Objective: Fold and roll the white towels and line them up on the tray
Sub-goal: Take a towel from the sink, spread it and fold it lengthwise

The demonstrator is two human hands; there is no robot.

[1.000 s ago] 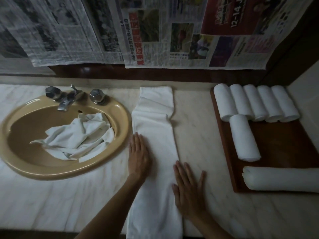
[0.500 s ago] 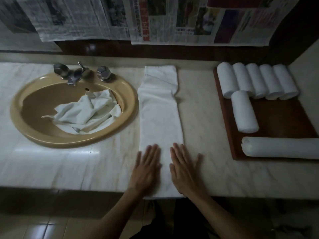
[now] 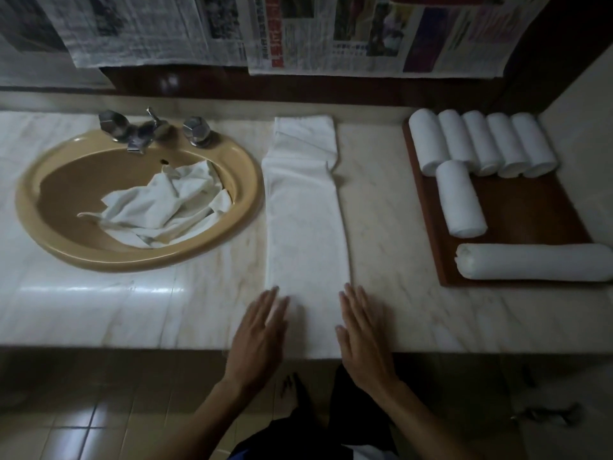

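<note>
A white towel (image 3: 305, 227), folded into a long narrow strip, lies on the marble counter and runs from the back wall to the front edge. My left hand (image 3: 258, 340) lies flat with straight fingers at the strip's near left edge. My right hand (image 3: 365, 336) lies flat at its near right edge. Neither hand holds anything. On the brown wooden tray (image 3: 517, 207) at the right, several rolled white towels (image 3: 481, 144) stand in a row at the back. One roll (image 3: 461, 199) lies in front of them, and a longer roll (image 3: 537, 262) lies across the tray's near edge.
A tan sink basin (image 3: 59, 240) at the left holds crumpled white towels (image 3: 166, 207), with chrome taps (image 3: 146, 131) behind it. Newspaper sheets (image 3: 331, 31) hang on the wall. The counter's front edge is under my palms, with tiled floor (image 3: 99, 426) below.
Both hands slid down the towel strip toward me to its near end, then spread apart to its two side edges. The view tilted down.
</note>
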